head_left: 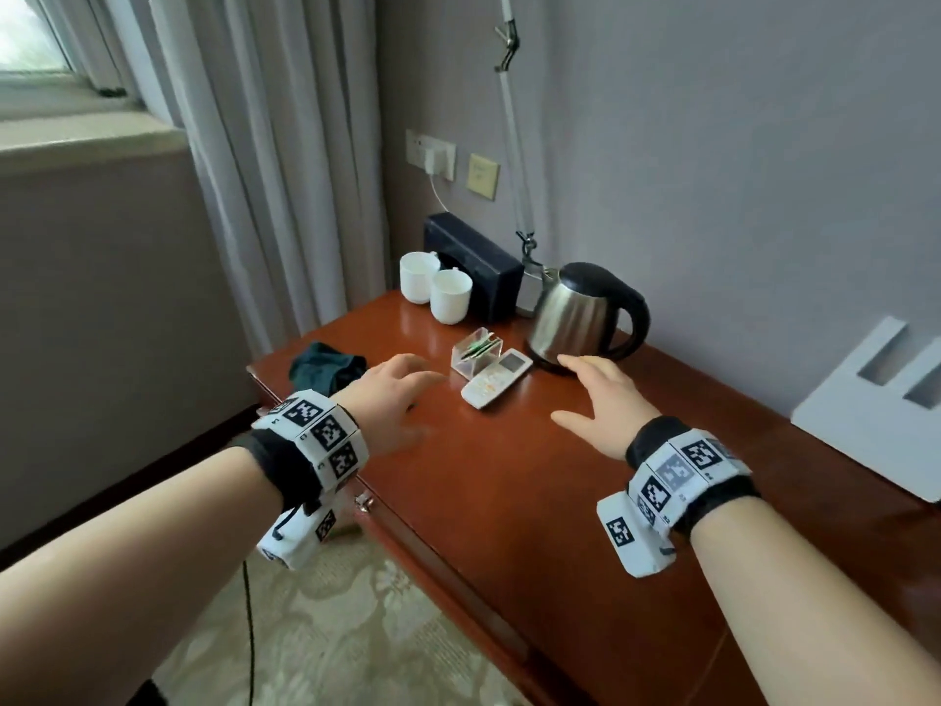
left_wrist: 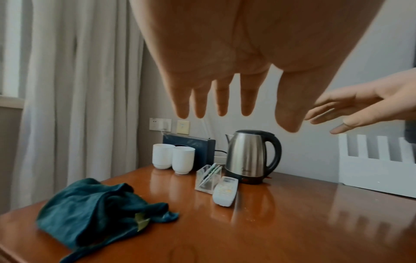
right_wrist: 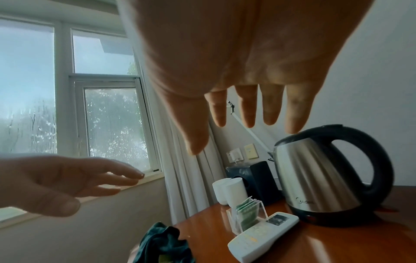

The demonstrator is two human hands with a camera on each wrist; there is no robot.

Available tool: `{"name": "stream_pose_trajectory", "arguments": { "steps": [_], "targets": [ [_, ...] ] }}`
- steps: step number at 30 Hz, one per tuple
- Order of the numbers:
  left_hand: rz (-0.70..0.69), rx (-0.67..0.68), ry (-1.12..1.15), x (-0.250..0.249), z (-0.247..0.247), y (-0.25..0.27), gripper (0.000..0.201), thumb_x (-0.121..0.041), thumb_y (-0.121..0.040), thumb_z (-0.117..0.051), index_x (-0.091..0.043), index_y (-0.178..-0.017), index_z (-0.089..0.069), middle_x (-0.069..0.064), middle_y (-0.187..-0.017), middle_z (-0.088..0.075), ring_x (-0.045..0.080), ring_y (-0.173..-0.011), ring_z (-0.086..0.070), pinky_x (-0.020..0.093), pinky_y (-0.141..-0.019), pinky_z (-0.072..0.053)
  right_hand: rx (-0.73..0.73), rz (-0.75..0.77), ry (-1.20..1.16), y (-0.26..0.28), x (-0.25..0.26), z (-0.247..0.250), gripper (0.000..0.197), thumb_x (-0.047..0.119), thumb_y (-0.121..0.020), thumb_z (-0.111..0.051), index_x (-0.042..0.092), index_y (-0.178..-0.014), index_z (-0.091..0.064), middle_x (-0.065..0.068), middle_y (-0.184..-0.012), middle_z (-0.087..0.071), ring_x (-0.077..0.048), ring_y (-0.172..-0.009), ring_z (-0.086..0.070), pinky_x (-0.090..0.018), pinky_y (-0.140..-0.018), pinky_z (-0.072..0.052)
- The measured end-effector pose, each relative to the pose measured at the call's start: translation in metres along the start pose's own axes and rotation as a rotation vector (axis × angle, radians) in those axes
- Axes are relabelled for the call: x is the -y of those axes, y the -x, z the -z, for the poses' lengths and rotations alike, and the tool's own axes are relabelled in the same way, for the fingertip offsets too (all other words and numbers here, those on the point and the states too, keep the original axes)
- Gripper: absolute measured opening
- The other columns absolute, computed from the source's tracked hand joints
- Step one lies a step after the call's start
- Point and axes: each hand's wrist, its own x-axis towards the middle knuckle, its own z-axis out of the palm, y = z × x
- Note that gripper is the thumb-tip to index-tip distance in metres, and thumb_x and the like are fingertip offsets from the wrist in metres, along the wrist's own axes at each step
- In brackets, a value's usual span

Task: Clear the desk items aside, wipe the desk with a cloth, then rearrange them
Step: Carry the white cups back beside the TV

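Observation:
A reddish wooden desk (head_left: 509, 476) carries a steel kettle (head_left: 580, 313) with a black handle, a white remote (head_left: 496, 378), a clear holder of tea sachets (head_left: 476, 351), two white cups (head_left: 433, 287) and a dark tissue box (head_left: 473, 257). A crumpled dark teal cloth (head_left: 326, 366) lies at the desk's left corner. My left hand (head_left: 402, 394) hovers open above the desk, between the cloth and the remote. My right hand (head_left: 601, 394) hovers open just in front of the kettle (right_wrist: 319, 178), fingers spread, holding nothing. Neither hand touches anything.
A white slotted rack (head_left: 881, 400) leans against the wall at the right. Curtains (head_left: 254, 170) hang left of the desk, beside a window. Wall sockets (head_left: 433, 155) with a plugged charger sit behind the tissue box. A drawer knob (head_left: 362, 500) shows on the desk front.

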Motion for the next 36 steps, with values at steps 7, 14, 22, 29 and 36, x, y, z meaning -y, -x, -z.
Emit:
{"name": "stream_pose_trajectory", "arguments": {
  "steps": [7,14,22,29,36],
  "targets": [
    [0.072,0.012,0.072,0.033,0.013,-0.025,0.071,-0.037,-0.088,-0.061,-0.029,-0.147,-0.024,0.0,-0.154,-0.014,0.021,-0.139,-0.028,0.034,-0.113,-0.029,0.018,-0.02,0.027,-0.054,0.019,-0.009,0.072,0.032,-0.089,-0.058,0.024,-0.148,-0.018,-0.005,-0.152,-0.02,-0.025,-0.141,-0.021,-0.035,-0.114,-0.021],
    [0.115,0.032,0.092,0.061,0.025,-0.103,0.071,-0.034,-0.087,-0.063,-0.029,-0.147,-0.024,0.002,-0.153,-0.014,0.022,-0.136,-0.032,0.033,-0.111,-0.033,0.023,-0.032,-0.066,-0.13,0.017,-0.01,0.072,0.029,-0.089,-0.058,0.027,-0.148,-0.017,-0.004,-0.152,-0.02,-0.025,-0.14,-0.024,-0.035,-0.114,-0.023],
    [0.212,0.078,0.079,0.087,0.038,-0.191,0.074,-0.031,-0.086,-0.064,-0.026,-0.147,-0.023,0.004,-0.152,-0.015,0.025,-0.134,-0.035,0.037,-0.11,-0.035,0.085,-0.065,-0.071,-0.216,0.016,-0.007,0.071,0.033,-0.09,-0.056,0.028,-0.148,-0.015,-0.007,-0.152,-0.022,-0.028,-0.138,-0.028,-0.041,-0.111,-0.028],
    [0.231,0.046,0.071,0.115,0.049,-0.258,0.075,-0.027,-0.085,-0.064,-0.026,-0.148,-0.021,0.005,-0.155,-0.014,0.026,-0.137,-0.031,0.034,-0.11,-0.031,0.094,-0.113,-0.126,-0.257,0.025,-0.011,0.072,0.033,-0.09,-0.056,0.029,-0.148,-0.014,-0.008,-0.152,-0.023,-0.029,-0.138,-0.028,-0.042,-0.111,-0.029],
    [0.141,0.128,-0.073,0.164,0.053,-0.34,0.08,-0.034,-0.086,-0.064,-0.033,-0.149,-0.015,0.009,-0.158,-0.005,0.031,-0.144,-0.013,0.043,-0.115,-0.022,0.105,-0.241,-0.163,-0.31,0.056,-0.03,0.073,0.03,-0.088,-0.06,0.029,-0.147,-0.016,-0.009,-0.148,-0.027,-0.029,-0.135,-0.03,-0.042,-0.109,-0.032]
  ]
}}
